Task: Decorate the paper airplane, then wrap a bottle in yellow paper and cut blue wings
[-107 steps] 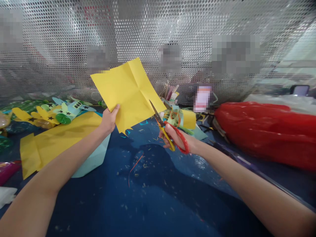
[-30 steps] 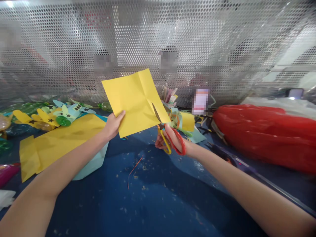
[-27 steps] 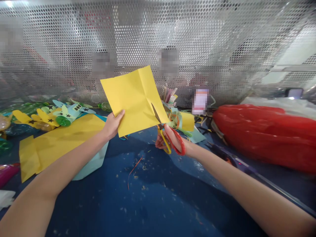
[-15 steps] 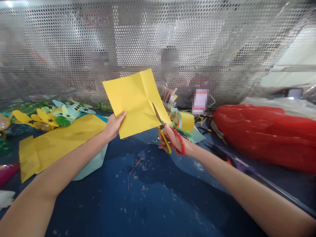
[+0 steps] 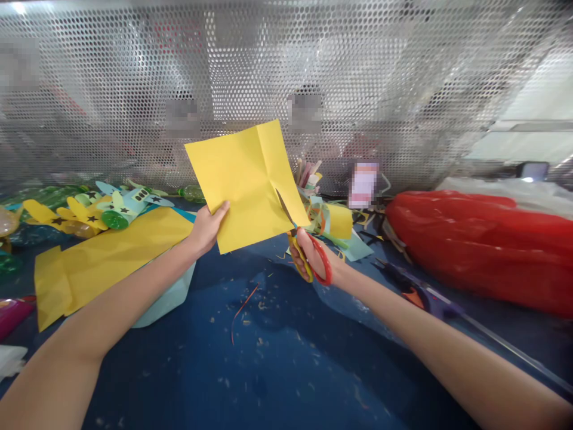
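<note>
Relative to the earliest frame, the yellow sheet (image 5: 242,185) is displaced to the right and slightly lowered, and its lower edge, ragged there, is now seen straight. Near its lower left corner the sheet is pinched by the left hand (image 5: 209,227), the thumb being pressed on the near face and the other fingers hidden behind. The scissors (image 5: 294,231) are gripped in the right hand (image 5: 308,254), whose fingers are curled about the handles, one red and one yellow. One pointed blade is laid across the near face by the lower right corner; the other cannot be made out. The sheet is held tilted above the blue table (image 5: 215,376), on which a thin red strand (image 5: 244,307) and scraps are scattered. At left, pale blue paper (image 5: 172,298) is partly covered by folded yellow paper (image 5: 120,254), with star-marked figures (image 5: 92,217) placed beyond. At right, a red plastic bag (image 5: 483,245) is seen. The rear is bounded by a perforated metal screen (image 5: 250,60).
</note>
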Available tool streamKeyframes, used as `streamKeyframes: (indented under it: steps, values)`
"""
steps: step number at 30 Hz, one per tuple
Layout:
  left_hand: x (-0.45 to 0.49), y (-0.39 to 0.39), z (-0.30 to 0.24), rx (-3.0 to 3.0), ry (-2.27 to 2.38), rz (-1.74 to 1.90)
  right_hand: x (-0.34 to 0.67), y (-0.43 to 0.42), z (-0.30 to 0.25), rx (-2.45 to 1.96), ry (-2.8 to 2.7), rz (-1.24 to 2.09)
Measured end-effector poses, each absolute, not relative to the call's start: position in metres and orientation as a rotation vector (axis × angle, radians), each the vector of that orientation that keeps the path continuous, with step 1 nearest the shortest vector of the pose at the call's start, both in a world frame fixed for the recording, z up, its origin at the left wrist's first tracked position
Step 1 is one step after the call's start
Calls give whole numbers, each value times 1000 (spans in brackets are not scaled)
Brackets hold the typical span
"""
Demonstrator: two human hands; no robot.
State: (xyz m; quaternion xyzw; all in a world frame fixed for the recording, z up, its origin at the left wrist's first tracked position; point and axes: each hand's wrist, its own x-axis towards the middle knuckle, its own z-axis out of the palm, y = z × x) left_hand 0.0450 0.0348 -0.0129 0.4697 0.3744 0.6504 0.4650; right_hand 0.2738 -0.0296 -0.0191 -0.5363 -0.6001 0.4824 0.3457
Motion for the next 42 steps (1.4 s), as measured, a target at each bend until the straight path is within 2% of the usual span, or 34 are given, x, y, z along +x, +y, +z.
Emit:
streamKeyframes:
  steps: [19,30,42]
  values:
    - [44,36,-15,1160,966,1587,275,-25,-22,-1519,-1468,1207]
    - [38,43,-25,1412,1120,1583,276,-24,-12,-1397,-1483,1409]
    - [33,46,-20,1305,1037,1521,286,-25,1,-1369,-1438,1663]
